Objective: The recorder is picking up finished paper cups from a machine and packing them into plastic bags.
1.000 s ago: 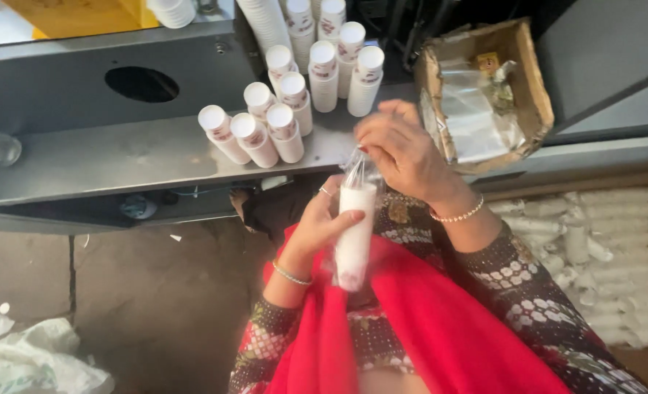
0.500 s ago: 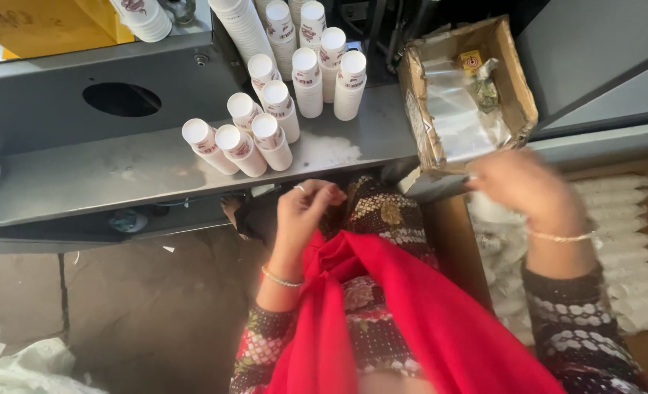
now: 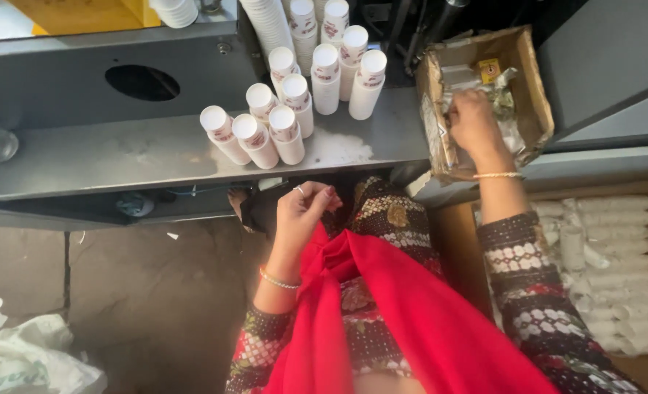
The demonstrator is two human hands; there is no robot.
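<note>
Reaching into the open cardboard box (image 3: 528, 95), the right hand (image 3: 474, 120) now has its fingers curled down among the clear plastic sleeves (image 3: 510, 102) crumpled inside; the fingertips are buried in the film, so whether they have pinched one yet cannot be told. A second ago this same hand was pulling a sleeve over a white stack of paper cups held upright over the lap, and half a second ago it was swinging out to the right with nothing in it. That wrapped stack is gone from both hands now. It most likely went down onto the pile of wrapped cup stacks (image 3: 616, 270) lying in rows below the right forearm, though which one it is cannot be picked out. So one stack reads as finished, and the hand in the box looks like the start of another round.

The left hand (image 3: 303, 211) sits over the lap with nothing in it, fingers loosely bent and close together, a ring showing on one; it has dropped from the gripping pose it had around the stack. Just beyond its fingertips, across the edge of the grey metal shelf (image 3: 120, 157), stand the unwrapped cup stacks (image 3: 287, 109), leaning in a cluster and untouched. A red scarf (image 3: 411, 321) drapes over the lap between both wrists, and a white plastic bag (image 3: 25, 357) lies on the floor well to the left.
</note>
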